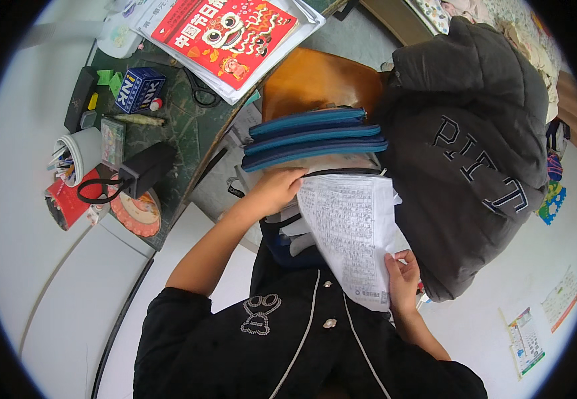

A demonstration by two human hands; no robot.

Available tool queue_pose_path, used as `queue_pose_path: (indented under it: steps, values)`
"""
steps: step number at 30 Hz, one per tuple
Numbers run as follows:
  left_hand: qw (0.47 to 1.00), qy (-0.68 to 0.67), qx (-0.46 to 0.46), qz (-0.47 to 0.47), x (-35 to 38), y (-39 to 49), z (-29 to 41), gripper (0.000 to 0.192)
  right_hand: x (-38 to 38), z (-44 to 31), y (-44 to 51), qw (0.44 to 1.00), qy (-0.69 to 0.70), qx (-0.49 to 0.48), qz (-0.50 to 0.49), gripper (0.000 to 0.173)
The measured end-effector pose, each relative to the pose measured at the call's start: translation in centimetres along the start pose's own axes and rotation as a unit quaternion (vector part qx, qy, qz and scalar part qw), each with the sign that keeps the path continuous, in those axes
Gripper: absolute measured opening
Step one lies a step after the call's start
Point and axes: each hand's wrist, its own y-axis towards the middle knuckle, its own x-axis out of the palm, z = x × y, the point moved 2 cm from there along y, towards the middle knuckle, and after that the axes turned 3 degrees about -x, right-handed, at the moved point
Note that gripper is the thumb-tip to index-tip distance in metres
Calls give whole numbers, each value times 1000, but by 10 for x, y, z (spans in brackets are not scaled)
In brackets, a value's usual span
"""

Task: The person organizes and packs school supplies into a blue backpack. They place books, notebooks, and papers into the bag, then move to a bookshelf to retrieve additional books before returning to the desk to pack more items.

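Observation:
A sheet of paper (pixel 346 234) covered in writing hangs at a slant in front of my chest. My right hand (pixel 402 277) pinches its lower right edge between thumb and fingers. My left hand (pixel 279 188) grips the left end of a clear pouch (pixel 341 163) with a black zip, by the sheet's upper left corner. Whether the sheet's top edge is inside the pouch or in front of it, I cannot tell. Just beyond lie several blue zip pouches (pixel 313 139), overlapping in a row. Below my left forearm, more papers (pixel 296 229) stick out of a dark bag (pixel 283 252).
An orange-brown chair (pixel 321 82) stands beyond the pouches, and a dark padded jacket (pixel 458 164) fills the right side. On the green desk (pixel 183 132) at left are a red book (pixel 223 40), scissors (pixel 201 90), a pen cup (pixel 81 154) and a black strapped case (pixel 146 169).

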Motion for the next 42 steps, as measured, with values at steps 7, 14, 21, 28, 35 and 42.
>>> queue_pose_path:
  steps: [7, 14, 21, 28, 35, 42]
  values:
    - [990, -37, -98, -99, -4, 0, -3, 37, 42, 13, 5, 990, 77, 113, -30, 20]
    - [986, 143, -40, -74, -26, -24, 12, 51, 68, 36, 20, 993, 67, 93, -39, 30]
    - [970, 232, -63, 22, -2, -68, 3, 47, 89, -28, 11, 935, -81, 223, -262, 40]
    - [977, 124, -159, 65, -13, -89, 5, 45, 89, -121, 52, 856, -334, -248, -309, 25]
    - [956, 212, -142, 143, -4, -81, 9, 44, 173, -31, 117, 652, -507, -309, -471, 48]
    - [942, 268, -141, 143, -1, -87, 12, 45, 190, 11, 158, 638, -593, -288, -398, 56]
